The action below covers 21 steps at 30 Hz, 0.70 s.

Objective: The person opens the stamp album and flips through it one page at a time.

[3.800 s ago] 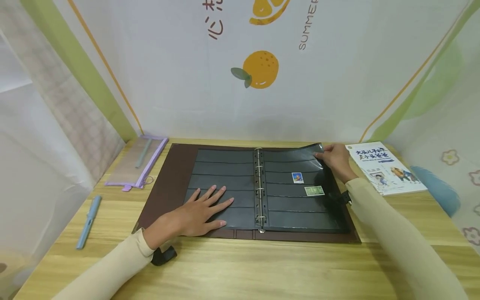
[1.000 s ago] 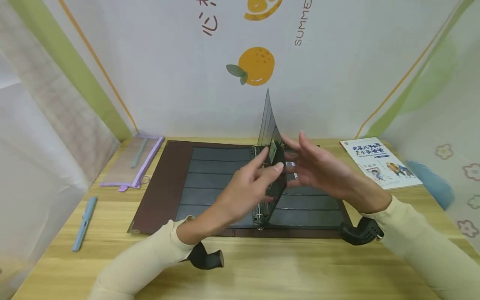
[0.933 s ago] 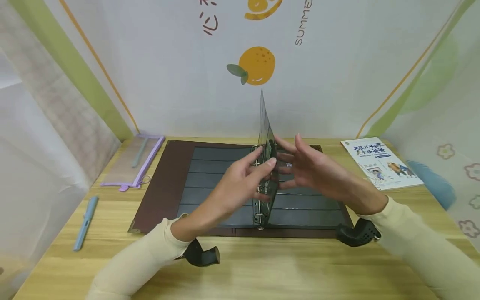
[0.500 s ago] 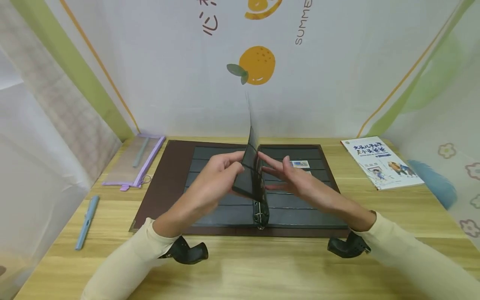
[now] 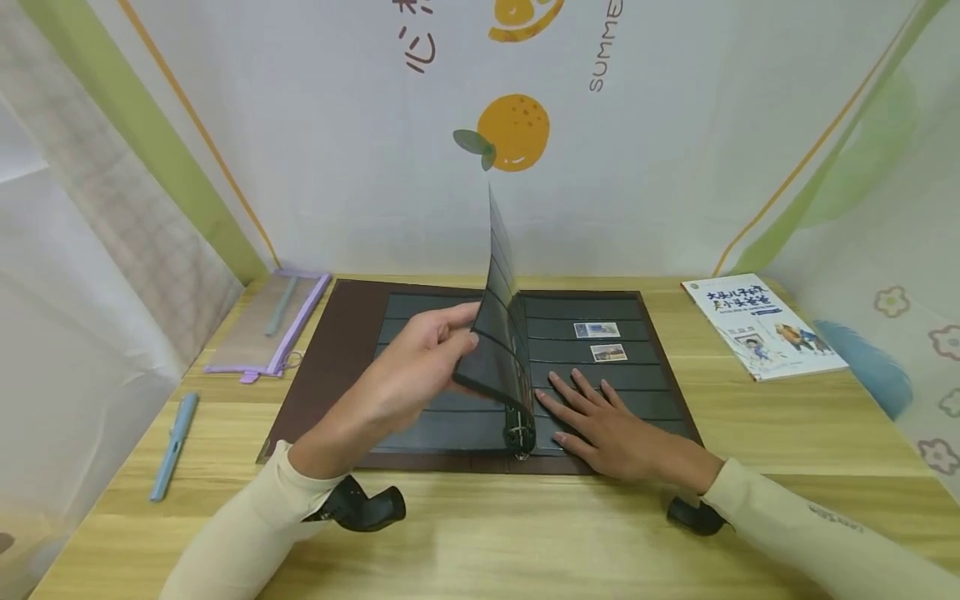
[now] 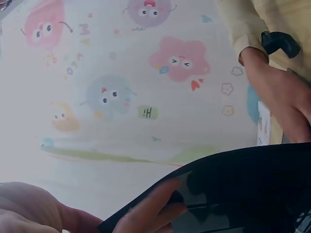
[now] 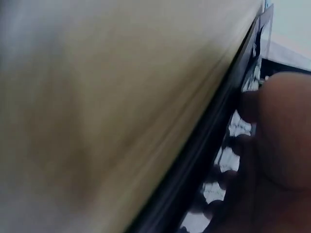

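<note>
A brown ring-bound stamp album [image 5: 315, 375] lies spread on the table, with black strip-pocket pages. My left hand [image 5: 405, 375] pinches the outer edge of a raised black page [image 5: 491, 342], thumb on the near side; the page stands upright and curved over the rings [image 5: 519, 437]. In the left wrist view, fingers [image 6: 150, 208] of that hand lie against the dark page [image 6: 243, 184]. My right hand [image 5: 615, 425] rests spread on the lower part of the right-hand page [image 5: 600, 383]. Above it, two stamps, one [image 5: 597, 330] over the other [image 5: 608, 352], sit in the pockets.
A mesh zip pouch with purple trim [image 5: 270, 325] lies at the back left, a light blue pen [image 5: 175, 446] nearer the front. At the right is a white picture book [image 5: 765, 325]. A printed curtain [image 5: 375, 208] hangs right behind the table.
The page with the green and blue stamps has been lifted off the right side and swung left past the rings, uncovering two other stamps. My right hand has left it and moved down onto the page beneath.
</note>
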{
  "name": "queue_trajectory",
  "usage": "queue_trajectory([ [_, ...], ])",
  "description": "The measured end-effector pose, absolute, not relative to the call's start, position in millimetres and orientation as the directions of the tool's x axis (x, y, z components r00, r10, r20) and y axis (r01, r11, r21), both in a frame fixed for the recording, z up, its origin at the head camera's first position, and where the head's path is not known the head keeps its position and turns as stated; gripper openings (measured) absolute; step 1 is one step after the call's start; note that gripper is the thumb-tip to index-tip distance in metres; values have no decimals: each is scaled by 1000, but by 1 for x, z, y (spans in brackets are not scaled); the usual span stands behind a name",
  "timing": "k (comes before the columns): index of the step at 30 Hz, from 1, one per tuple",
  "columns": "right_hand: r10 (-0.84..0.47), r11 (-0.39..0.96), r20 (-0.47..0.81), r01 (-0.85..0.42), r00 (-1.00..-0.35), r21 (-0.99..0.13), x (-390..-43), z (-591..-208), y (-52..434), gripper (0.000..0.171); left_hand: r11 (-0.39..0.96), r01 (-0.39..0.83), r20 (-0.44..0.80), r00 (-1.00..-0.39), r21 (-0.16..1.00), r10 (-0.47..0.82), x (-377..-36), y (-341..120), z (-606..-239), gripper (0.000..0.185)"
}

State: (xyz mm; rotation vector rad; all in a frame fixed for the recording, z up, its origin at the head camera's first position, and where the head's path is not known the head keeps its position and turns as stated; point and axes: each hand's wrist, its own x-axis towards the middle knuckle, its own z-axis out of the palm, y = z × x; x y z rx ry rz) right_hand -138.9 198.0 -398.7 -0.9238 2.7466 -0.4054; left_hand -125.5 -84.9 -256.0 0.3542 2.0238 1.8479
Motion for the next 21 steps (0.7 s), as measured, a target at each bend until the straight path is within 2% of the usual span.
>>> queue_trajectory([
  [10, -611, 775, -150, -549, -777, -314, -138, -394, 197, 59, 91, -53, -85, -916, 994, 392, -133, -112, -248, 57],
  [21, -618, 770, -164, -550, -769, -324, -140, -391, 199, 60, 112, -96, -128, -932, 989, 339, -130, -159, -267, 59],
])
